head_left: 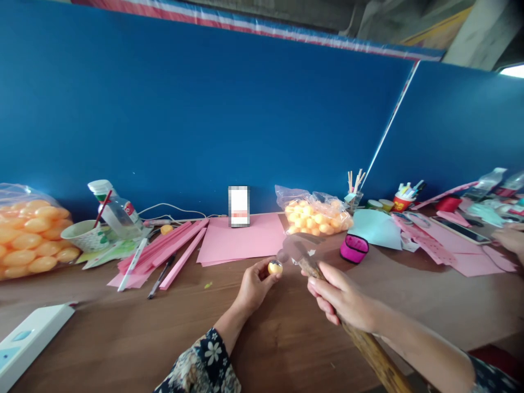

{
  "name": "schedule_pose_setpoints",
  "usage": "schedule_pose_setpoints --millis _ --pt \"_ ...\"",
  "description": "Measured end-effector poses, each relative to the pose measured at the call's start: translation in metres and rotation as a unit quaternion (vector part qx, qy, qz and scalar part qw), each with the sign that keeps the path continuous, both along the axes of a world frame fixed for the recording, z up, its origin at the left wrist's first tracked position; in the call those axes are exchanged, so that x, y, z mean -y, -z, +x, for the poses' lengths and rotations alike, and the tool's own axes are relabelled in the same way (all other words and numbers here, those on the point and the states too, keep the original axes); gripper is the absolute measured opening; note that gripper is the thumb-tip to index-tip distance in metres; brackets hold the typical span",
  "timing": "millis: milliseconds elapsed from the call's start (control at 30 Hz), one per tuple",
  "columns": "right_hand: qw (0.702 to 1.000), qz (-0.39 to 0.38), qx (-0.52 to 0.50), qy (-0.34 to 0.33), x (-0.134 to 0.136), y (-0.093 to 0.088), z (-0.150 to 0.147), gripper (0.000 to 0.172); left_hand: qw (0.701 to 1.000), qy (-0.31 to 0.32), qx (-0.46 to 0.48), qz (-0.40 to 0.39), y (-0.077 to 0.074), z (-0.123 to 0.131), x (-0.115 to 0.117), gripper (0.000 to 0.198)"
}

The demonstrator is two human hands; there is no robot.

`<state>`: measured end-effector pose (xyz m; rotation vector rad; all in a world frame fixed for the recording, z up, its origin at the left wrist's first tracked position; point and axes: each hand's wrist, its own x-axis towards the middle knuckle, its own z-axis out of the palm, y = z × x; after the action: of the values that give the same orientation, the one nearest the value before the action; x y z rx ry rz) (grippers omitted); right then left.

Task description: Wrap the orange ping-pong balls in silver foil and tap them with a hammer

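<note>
Near the middle of the brown table, my left hand (256,284) pinches a small yellow-orange ball (275,267) with a dark, shiny spot on its top. My right hand (333,292) is wrapped round the wooden handle of a hammer (368,352). The hammer's head (293,248) is blurred by motion and hangs just above and to the right of the ball. Whether it touches the ball is too blurred to tell. Pink paper sheets (241,238) lie behind my left hand.
Bags of orange balls stand at the far left (36,234) and behind the hammer (315,215). Pink strips (164,248), pens and a bottle (118,210) lie left. A magenta pouch (354,248), phone (460,229) and pen cup (403,202) are right. Another person's hand (511,240) shows.
</note>
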<state>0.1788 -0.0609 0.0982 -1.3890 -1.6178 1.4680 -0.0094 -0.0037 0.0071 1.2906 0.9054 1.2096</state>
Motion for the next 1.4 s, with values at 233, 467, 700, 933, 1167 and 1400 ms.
schedule_pose_setpoints --millis 233,467,700,933,1167,1400 --pt "0.999 -0.022 -0.025 0.004 0.001 -0.005 -0.002 0.028 1.000 -0.009 0.022 -0.007 -0.002 0.001 0.000 0.044" --pt "0.996 -0.055 -0.066 0.019 0.004 -0.005 -0.005 0.026 0.999 -0.008 0.046 -0.021 -0.008 0.000 0.002 0.045" --pt "0.994 -0.025 -0.100 0.036 0.005 -0.011 -0.004 0.028 0.996 0.007 0.078 -0.030 -0.009 -0.002 0.004 0.038" --pt "0.993 -0.056 -0.099 0.018 0.005 -0.004 -0.007 0.024 0.997 0.003 0.079 -0.017 -0.003 0.000 0.001 0.046" --pt "0.996 -0.037 -0.083 0.021 0.005 0.000 -0.006 0.023 0.999 -0.004 0.048 0.006 0.000 0.001 0.000 0.044" --pt "0.999 -0.007 -0.038 -0.006 0.005 0.002 -0.006 0.024 0.999 -0.011 0.040 0.017 0.000 0.000 0.000 0.043"
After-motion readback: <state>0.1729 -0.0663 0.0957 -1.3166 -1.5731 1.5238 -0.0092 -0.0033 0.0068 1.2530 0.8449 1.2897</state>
